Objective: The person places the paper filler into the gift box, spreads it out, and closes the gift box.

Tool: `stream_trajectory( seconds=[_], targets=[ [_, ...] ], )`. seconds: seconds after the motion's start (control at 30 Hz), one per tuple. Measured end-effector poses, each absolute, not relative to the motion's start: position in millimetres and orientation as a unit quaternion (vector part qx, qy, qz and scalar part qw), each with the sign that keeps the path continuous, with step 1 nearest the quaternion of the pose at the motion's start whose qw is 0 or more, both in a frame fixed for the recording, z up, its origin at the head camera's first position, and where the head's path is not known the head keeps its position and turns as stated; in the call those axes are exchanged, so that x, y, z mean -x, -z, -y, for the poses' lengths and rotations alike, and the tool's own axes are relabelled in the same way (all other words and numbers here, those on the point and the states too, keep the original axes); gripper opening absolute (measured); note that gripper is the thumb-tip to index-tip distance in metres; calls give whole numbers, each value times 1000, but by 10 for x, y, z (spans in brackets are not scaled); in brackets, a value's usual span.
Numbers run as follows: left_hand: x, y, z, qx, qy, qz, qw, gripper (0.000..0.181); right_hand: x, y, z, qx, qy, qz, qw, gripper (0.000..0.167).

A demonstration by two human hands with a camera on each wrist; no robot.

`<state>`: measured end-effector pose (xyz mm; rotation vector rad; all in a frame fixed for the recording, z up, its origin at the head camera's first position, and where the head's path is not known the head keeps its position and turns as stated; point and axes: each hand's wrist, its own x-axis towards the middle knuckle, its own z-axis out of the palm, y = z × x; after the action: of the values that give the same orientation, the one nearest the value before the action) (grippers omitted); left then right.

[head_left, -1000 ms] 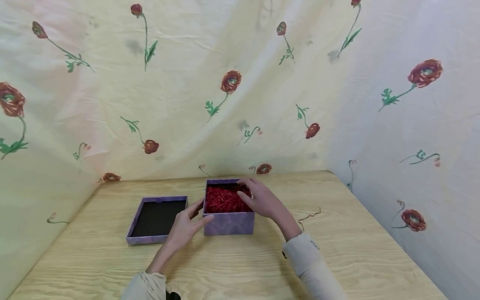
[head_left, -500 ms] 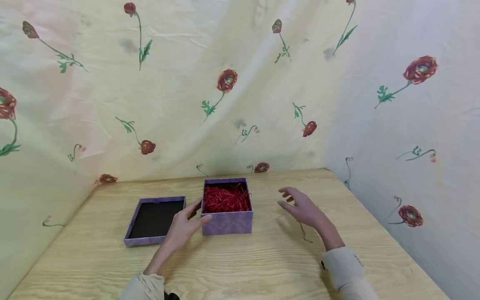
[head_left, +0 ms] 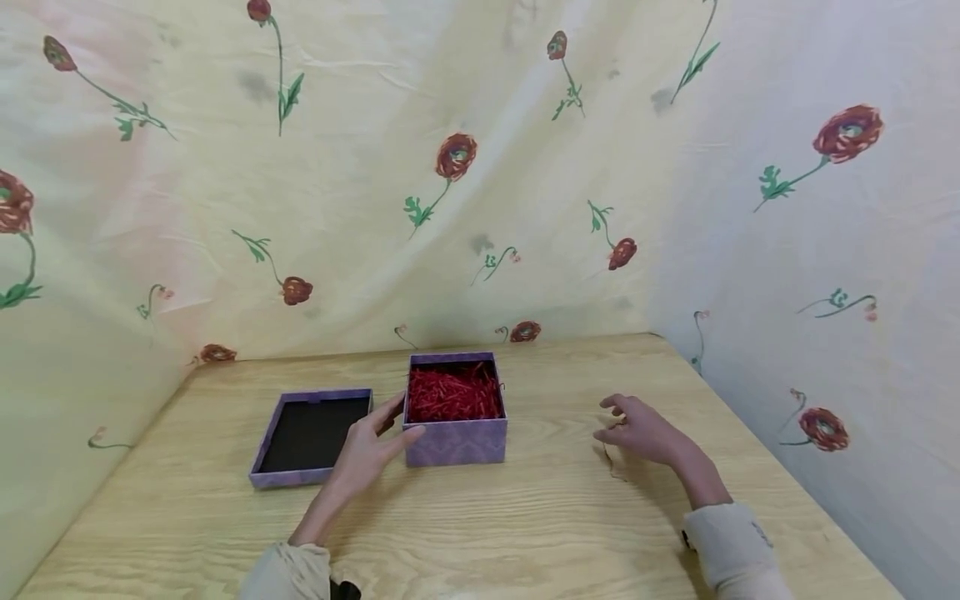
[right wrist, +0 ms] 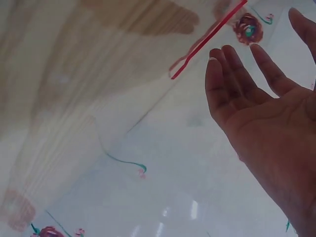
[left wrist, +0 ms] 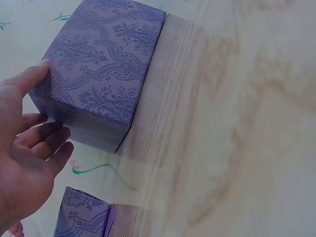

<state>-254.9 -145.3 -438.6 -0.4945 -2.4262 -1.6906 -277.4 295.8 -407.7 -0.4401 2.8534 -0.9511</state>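
Note:
A purple patterned box (head_left: pixel 455 442), filled with red shredded paper (head_left: pixel 453 393), stands upright on the table in the head view. My left hand (head_left: pixel 365 454) holds its near left corner, thumb on the front face and fingers on the left side; the left wrist view shows this hand (left wrist: pixel 32 143) touching the box (left wrist: pixel 98 64) there. Out to the right, my right hand (head_left: pixel 645 433) hovers with loosely bent fingers and nothing in them. Close to its fingertips lies a thin, kinked red paper strand (right wrist: pixel 205 44), partly hidden by the hand in the head view.
Left of the box lies the shallow purple lid (head_left: pixel 315 429), its black inside facing up, partly behind my left hand. The pale wooden table (head_left: pixel 480 533) ends at a flower-printed cloth (head_left: pixel 360 208) along the back and sides.
My right hand has left the shredded paper in the box and moved right to the loose strand. The left hand has stayed at the box corner.

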Motion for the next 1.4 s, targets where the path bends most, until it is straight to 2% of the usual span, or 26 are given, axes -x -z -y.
stream_trajectory(
  seconds=[0.17,0.3,0.47,0.73,1.17,1.4],
  targets=[
    [2546,4380,1451,161,562,808,69,73,2772,4134,-3096,151,295,-942,46,67],
    [2544,4379,1452,162,563,808,67,73,2785,4190,-3149,153,274,-949,35,64],
    [2539,4374,1451,163,563,808,65,73,2792,4248,-3146,157,269,-950,19,47],
    [2536,4380,1451,163,565,806,64,73,2786,4318,-3101,186,272,-944,10,9],
    [2546,4385,1433,158,567,806,66,73,2734,4287,-3049,203,285,-937,2,12],
    [2546,4400,1431,163,570,803,68,71,2748,4161,-3014,207,346,-915,-33,9]
  ],
)
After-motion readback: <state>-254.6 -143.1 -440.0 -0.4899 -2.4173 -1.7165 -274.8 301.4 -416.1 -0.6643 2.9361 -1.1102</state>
